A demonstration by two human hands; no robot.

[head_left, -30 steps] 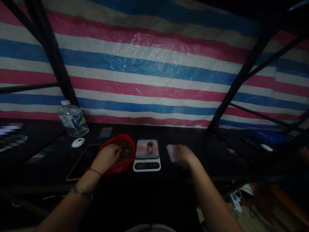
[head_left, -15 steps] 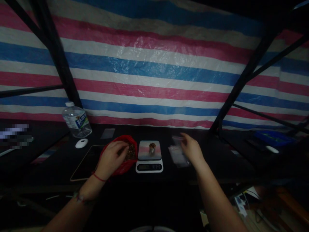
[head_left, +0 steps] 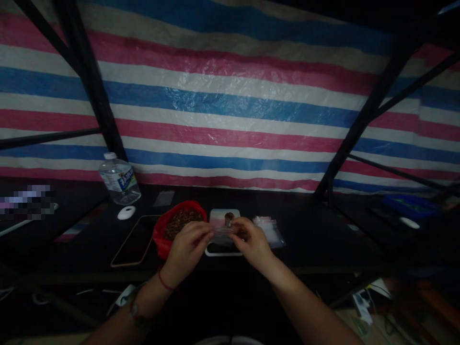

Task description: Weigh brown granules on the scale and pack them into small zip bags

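Note:
A small clear plastic bag [head_left: 222, 235] is stretched between my two hands, above the front of the white digital scale [head_left: 215, 218]. My left hand [head_left: 190, 244] pinches its left end, and my right hand [head_left: 251, 241] pinches the right end. Behind the bag, a small metal cup [head_left: 229, 219] filled with brown bits stands on the scale's plate. To the left, next to my left hand, sits a red plastic bag [head_left: 160, 235], open and full of brown dried pieces [head_left: 181, 221]. A stack of clear bags [head_left: 271, 231] lies right of the scale. The scale's display is mostly hidden.
At the left are a tablet-like dark panel [head_left: 134, 242], a white mouse [head_left: 126, 212], a clear bottle [head_left: 120, 181] and a lone clear bag [head_left: 164, 198]. A blue tray [head_left: 409, 205] lies far right. Black frame posts [head_left: 339, 153] stand before the striped sheet [head_left: 230, 120].
My right hand has come left from the stack with a clear bag. My left hand has left the red bag and now grips the clear bag too, over the scale.

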